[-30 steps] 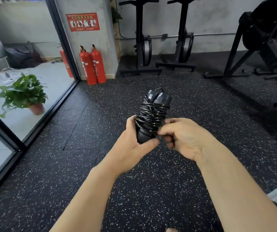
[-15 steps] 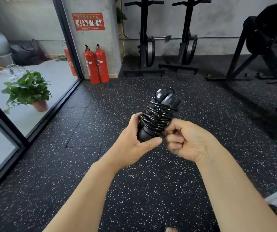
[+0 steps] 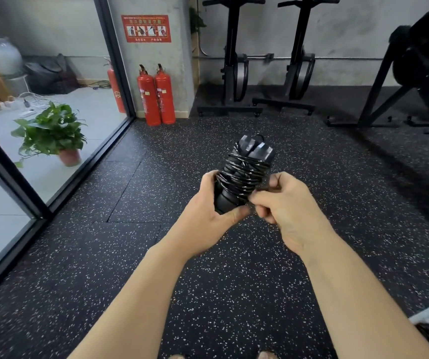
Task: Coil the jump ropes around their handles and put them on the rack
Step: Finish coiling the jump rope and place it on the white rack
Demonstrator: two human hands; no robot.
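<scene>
My left hand (image 3: 208,216) grips the handles (image 3: 234,198), tilted right. My right hand (image 3: 286,206) pinches the rope (image 3: 241,174) coiled round them.

The left hand (image 3: 208,211) is gripping the paired handles (image 3: 244,174) wrapped in rope (image 3: 241,174), while the right hand (image 3: 283,206) is pinching the rope's end just beside them.

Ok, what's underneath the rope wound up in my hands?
Two black handles, side by side: caps show above the rope, lower ends in the left hand. Their middles are covered by the coils.
</scene>
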